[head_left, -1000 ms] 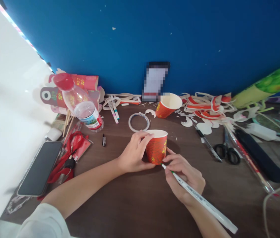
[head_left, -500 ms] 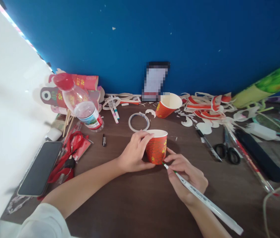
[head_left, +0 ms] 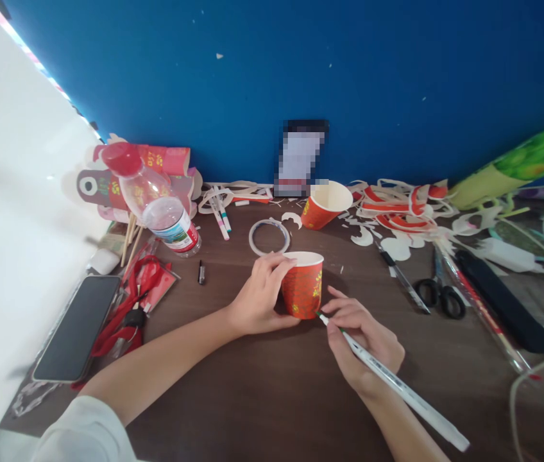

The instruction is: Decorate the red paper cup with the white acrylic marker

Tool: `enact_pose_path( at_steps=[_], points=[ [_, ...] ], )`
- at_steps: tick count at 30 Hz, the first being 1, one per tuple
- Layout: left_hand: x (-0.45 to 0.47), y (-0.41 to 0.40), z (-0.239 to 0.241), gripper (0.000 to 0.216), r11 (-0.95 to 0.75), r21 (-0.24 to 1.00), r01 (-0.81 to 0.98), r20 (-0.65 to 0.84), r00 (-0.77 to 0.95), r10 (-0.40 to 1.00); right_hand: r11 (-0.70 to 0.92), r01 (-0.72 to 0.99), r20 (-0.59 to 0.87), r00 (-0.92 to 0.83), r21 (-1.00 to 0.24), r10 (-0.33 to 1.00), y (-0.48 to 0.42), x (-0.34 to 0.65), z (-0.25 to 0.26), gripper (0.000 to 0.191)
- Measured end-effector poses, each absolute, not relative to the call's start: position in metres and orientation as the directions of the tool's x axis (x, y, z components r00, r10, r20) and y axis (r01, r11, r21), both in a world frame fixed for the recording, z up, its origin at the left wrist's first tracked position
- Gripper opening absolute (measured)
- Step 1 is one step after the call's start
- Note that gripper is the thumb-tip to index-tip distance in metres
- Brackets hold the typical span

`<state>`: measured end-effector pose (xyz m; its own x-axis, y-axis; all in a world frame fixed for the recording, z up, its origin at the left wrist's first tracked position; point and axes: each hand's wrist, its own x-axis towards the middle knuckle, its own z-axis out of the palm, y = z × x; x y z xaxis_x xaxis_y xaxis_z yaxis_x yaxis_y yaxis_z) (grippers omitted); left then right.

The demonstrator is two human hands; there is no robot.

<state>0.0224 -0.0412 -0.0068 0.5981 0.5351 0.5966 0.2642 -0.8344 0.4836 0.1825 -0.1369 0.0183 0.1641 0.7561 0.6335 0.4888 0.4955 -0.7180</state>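
A red paper cup [head_left: 303, 287] with yellow print and dark scale-like marks stands upright on the dark wooden table [head_left: 253, 398]. My left hand [head_left: 263, 296] is closed around its left side, fingers at the rim and thumb low near the base. In my right hand [head_left: 365, 337] is a white marker pen [head_left: 404, 391], gripped between thumb and fingers. Its green tip points at the lower right edge of the cup; whether it touches I cannot tell. Behind them stands a second red paper cup [head_left: 326, 205], upright, its pale inside showing.
A tape roll [head_left: 251, 237] lies behind the cup. To the left are a water bottle [head_left: 170, 224], a smartphone [head_left: 77, 327] and red-handled scissors [head_left: 122, 321]. Rightward lie a pen [head_left: 404, 281], black scissors [head_left: 440, 296] and paper strips [head_left: 397, 208]. Another phone [head_left: 301, 157] leans against the blue wall.
The marker tip and my right fingers have shifted slightly away from the cup's lower right edge. My left hand keeps its hold on the cup.
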Motion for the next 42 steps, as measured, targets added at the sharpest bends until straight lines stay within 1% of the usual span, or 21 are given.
enact_pose_path(
  at_steps=[5, 18, 25, 30, 42],
  points=[
    [0.0218, -0.0414, -0.0055, 0.097, -0.833, 0.489, 0.260, 0.593, 0.601, 0.535, 0.496, 0.507, 0.640, 0.154, -0.705, 0.752, -0.1361, 0.1832, 0.0177, 0.015],
    [0.0217, -0.0421, -0.0068, 0.100, -0.835, 0.481, 0.267, 0.594, 0.601, 0.534, 0.452, 0.519, 0.617, 0.200, -0.726, 0.761, -0.1374, 0.1845, 0.0164, 0.010],
    [0.0218, -0.0415, -0.0072, 0.099, -0.825, 0.499, 0.263, 0.579, 0.607, 0.544, 0.463, 0.499, 0.630, 0.239, -0.733, 0.739, -0.1367, 0.1844, 0.0145, 0.013],
    [0.0216, -0.0414, -0.0067, 0.100, -0.826, 0.503, 0.254, 0.582, 0.607, 0.541, 0.458, 0.507, 0.623, 0.222, -0.731, 0.750, -0.1349, 0.1829, 0.0147, 0.012],
    [0.0211, -0.0423, -0.0070, 0.098, -0.823, 0.504, 0.262, 0.568, 0.617, 0.545, 0.450, 0.501, 0.623, 0.257, -0.740, 0.739, -0.1335, 0.1842, 0.0141, 0.014]
  ],
)
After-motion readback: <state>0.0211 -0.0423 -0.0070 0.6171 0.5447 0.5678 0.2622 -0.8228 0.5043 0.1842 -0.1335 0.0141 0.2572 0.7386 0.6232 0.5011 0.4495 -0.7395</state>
